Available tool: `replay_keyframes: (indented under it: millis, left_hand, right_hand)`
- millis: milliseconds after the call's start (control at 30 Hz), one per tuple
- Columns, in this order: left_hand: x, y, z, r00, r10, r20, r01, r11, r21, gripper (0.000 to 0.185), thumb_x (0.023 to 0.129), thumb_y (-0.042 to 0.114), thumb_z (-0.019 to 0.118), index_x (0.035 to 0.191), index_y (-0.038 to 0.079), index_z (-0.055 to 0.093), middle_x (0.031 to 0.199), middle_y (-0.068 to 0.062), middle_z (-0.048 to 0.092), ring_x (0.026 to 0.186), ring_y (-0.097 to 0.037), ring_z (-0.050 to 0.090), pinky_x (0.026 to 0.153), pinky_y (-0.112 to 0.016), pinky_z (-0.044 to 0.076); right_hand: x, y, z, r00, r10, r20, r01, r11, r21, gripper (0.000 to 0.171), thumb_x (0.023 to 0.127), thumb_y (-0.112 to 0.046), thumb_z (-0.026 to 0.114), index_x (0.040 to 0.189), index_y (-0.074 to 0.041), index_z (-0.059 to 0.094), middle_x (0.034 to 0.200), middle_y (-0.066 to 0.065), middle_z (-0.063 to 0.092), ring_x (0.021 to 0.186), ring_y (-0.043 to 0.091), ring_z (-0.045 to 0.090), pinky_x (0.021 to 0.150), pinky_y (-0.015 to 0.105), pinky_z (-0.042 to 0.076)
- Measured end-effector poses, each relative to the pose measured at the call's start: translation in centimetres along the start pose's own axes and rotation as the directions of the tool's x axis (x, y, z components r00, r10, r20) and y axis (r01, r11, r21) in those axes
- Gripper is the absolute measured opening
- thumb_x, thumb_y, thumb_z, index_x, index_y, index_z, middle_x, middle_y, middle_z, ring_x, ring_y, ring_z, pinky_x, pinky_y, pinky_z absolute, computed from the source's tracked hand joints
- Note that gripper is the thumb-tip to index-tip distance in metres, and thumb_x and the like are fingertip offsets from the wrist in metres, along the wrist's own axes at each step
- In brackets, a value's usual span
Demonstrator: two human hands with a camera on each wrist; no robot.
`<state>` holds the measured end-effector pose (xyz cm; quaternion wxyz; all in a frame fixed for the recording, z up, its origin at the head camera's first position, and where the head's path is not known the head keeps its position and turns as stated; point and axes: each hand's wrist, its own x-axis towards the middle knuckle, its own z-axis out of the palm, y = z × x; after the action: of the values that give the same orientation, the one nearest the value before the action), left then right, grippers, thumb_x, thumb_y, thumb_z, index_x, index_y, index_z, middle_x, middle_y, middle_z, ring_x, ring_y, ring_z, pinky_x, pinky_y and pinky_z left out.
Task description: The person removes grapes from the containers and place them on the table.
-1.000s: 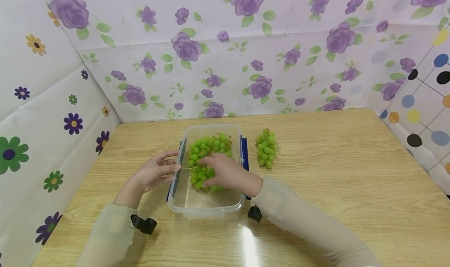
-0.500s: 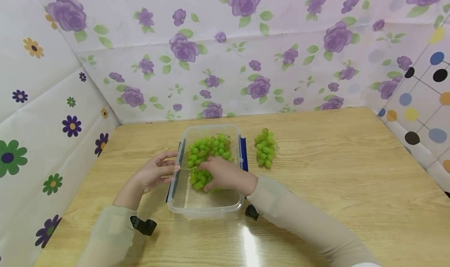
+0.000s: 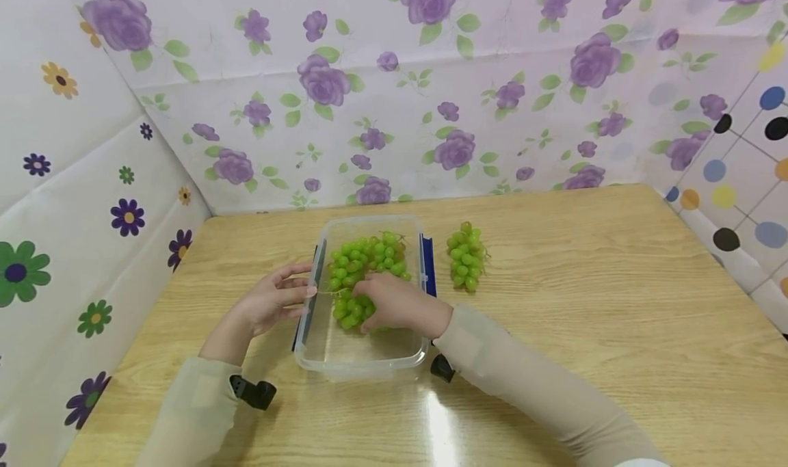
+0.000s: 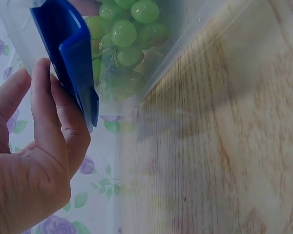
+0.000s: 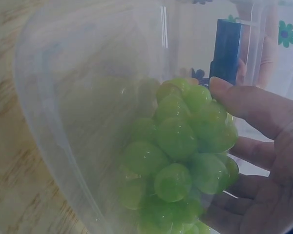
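A clear plastic food container [image 3: 360,366] with blue side latches stands lidless on the table, with green grapes [image 3: 349,260] inside. My right hand [image 3: 399,303] is down in the container. In the right wrist view, its thumb and fingers curl round a bunch of grapes [image 5: 176,139]; other fingertips are hidden behind the fruit. Along the container's left side, my left hand [image 3: 271,299] rests with fairly straight, spread fingers. The left wrist view has those fingers touching the blue latch [image 4: 71,48]. A thin stem crosses the rim near the left fingertips.
To the right of the container, another bunch of grapes [image 3: 466,258] lies on the wooden table [image 3: 591,303]. The right blue latch [image 3: 429,265] hangs outward. Flower-patterned cloth [image 3: 369,98] hangs behind the table, and more patterned cloth covers both sides.
My right hand has shifted very slightly within the container, still at the grapes. The left hand stays at the container's left side.
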<state>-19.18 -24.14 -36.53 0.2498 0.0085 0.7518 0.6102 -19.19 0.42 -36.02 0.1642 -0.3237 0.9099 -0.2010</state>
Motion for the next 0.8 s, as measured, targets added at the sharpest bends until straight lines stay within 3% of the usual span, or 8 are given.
replay_keyframes:
  millis: [167, 433, 800]
  left_hand:
    - [-0.05, 0.02, -0.01, 1.000, -0.003, -0.001, 0.003, 1.000, -0.008, 0.070, 0.094, 0.017, 0.059, 0.151, 0.007, 0.019, 0.141, -0.022, 0.027, 0.102, -0.011, 0.052, 0.082, -0.025, 0.051]
    - [0.11, -0.07, -0.07, 1.000, -0.002, -0.009, 0.002, 1.000, -0.010, 0.068, 0.094, 0.018, 0.059, 0.150, 0.007, 0.022, 0.134, -0.017, 0.034, 0.100, -0.011, 0.052, 0.081, -0.025, 0.052]
    - [-0.06, -0.10, 0.07, 1.000, 0.006, -0.009, -0.006, 1.000, -0.013, 0.067, 0.094, 0.018, 0.060, 0.150, 0.008, 0.023, 0.141, -0.021, 0.028, 0.105, -0.014, 0.051, 0.084, -0.026, 0.052]
  right_hand:
    - [-0.03, -0.03, -0.07, 1.000, -0.005, 0.000, 0.005, 1.000, -0.001, 0.056, 0.078, -0.025, 0.079, 0.128, -0.009, 0.059, 0.136, 0.008, 0.053, 0.125, 0.026, 0.049, 0.104, 0.037, 0.041]
    - [-0.14, -0.15, -0.09, 1.000, 0.022, 0.012, -0.022, 0.999, -0.031, 0.063, 0.073, -0.023, 0.084, 0.129, -0.013, 0.057, 0.138, 0.008, 0.050, 0.127, 0.028, 0.047, 0.104, 0.040, 0.041]
    - [-0.35, -0.07, -0.14, 0.999, -0.003, 0.054, 0.006, 0.998, -0.058, 0.068, 0.073, -0.009, 0.081, 0.134, -0.014, 0.052, 0.139, 0.008, 0.049, 0.124, 0.024, 0.049, 0.094, 0.036, 0.048]
